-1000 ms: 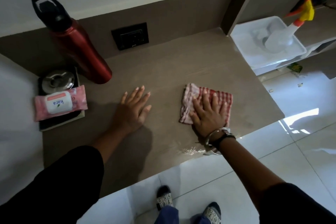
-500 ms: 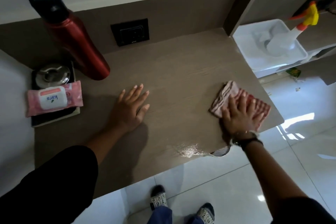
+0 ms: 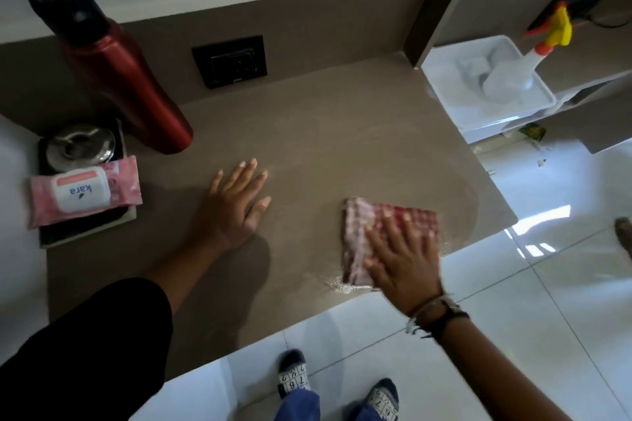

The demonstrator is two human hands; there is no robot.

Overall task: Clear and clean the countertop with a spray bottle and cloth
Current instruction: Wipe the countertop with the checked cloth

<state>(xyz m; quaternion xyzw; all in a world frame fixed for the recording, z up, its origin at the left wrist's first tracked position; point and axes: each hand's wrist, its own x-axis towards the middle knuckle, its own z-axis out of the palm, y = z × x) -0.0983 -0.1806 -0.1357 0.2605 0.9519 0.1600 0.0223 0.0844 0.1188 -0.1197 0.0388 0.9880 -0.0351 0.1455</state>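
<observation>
My right hand [image 3: 403, 260] presses flat on a red and white checked cloth [image 3: 386, 219] near the front edge of the brown countertop [image 3: 342, 133]. Its fingers are spread over the cloth's lower right part. A wet streak shines at the counter's edge just below the cloth. My left hand [image 3: 232, 205] lies flat and open on the countertop, a hand's width left of the cloth. The white spray bottle [image 3: 509, 75] with a yellow and orange trigger stands in a white tub [image 3: 455, 109] on a lower shelf at the right.
A tall red bottle [image 3: 126, 79] with a black cap stands at the back left. Beside it a pink wipes pack [image 3: 85, 191] and a steel lid [image 3: 80, 147] rest on a black tray. A black wall socket [image 3: 231, 60] sits behind. White floor tiles lie below the front edge.
My right hand slid the cloth right to the counter's right corner, then back left toward the middle front. My left hand stayed flat in place.
</observation>
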